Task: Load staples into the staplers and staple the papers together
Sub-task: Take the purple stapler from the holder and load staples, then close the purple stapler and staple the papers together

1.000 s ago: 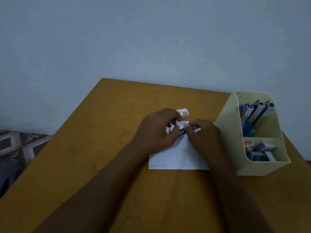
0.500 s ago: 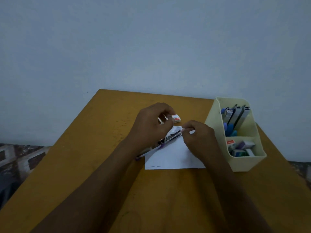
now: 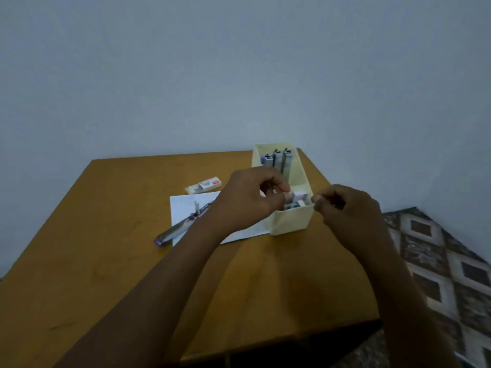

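Over the worktop (image 3: 106, 261), our left hand (image 3: 247, 200) curls at the front compartment of the organizer (image 3: 291, 223) and our right hand (image 3: 345, 211) pinches its fingertips; we cannot tell what either holds. Leftward, an opened stapler (image 3: 183, 225) lies across the paper (image 3: 179, 208), with a staple box (image 3: 203, 185) beyond. More staplers (image 3: 279, 160) stand in the rear compartment.

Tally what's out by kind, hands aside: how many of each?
Staplers: 4 (open stapler on the paper, 3 upright staplers in the organizer)
Loose staple box: 1
Paper: 1 visible sheet
Organizer: 1
Total: 7, plus small boxes in its front compartment, too blurred to count
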Demonstrator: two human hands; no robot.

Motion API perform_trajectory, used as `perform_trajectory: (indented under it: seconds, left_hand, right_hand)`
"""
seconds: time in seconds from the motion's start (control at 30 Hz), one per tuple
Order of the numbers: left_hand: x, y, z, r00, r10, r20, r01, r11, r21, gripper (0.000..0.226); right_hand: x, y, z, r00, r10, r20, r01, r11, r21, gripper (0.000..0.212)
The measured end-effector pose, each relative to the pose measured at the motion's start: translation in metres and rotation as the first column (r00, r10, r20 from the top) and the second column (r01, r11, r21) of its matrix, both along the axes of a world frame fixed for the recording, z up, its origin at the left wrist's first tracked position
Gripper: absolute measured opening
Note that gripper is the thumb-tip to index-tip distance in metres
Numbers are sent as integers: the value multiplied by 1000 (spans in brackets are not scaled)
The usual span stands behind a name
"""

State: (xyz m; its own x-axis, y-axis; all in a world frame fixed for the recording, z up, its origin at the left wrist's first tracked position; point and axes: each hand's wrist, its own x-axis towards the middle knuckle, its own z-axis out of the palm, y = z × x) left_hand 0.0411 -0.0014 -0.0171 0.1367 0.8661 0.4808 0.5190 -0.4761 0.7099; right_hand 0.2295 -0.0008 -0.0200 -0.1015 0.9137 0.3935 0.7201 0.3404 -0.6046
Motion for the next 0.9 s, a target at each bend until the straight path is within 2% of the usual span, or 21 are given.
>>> perform_trajectory:
  seconds: [0.1, 0.27, 0.43, 0.53, 0.6, 0.7, 0.77, 0.9]
  left_hand:
    - [58, 3, -2, 984, -152, -97, 146, 987, -66, 8]
    - [137, 5, -17, 916, -355, -188, 348, 935, -69, 15]
    - [222, -7, -34, 819, -498, -285, 473, 867, -157, 15]
    - [265, -14, -44, 755, -578, -309, 529, 816, -235, 15]
    - [289, -20, -51, 718, -608, -339, 550, 794, -259, 19]
    - [314, -29, -58, 678, -633, -374, 549, 774, -314, 35]
    - [321, -31, -59, 675, -629, -385, 538, 777, -326, 45]
    - [308, -24, -53, 706, -590, -392, 517, 807, -284, 43]
  right_hand:
    - [54, -13, -10, 990, -130, -60, 127, 990, -56, 12]
    - [122, -31, -29, 950, -295, -103, 283, 952, -120, 15]
    - [197, -70, -54, 861, -500, -91, 477, 857, -193, 20]
    - [230, -88, -68, 796, -604, -19, 586, 779, -223, 21]
    - [245, -100, -72, 761, -648, -27, 627, 745, -228, 20]
    - [262, -112, -75, 724, -689, -30, 662, 706, -251, 23]
    - [267, -116, -78, 715, -699, -13, 676, 696, -242, 25]
    - [263, -114, -78, 722, -692, -14, 668, 702, -246, 26]
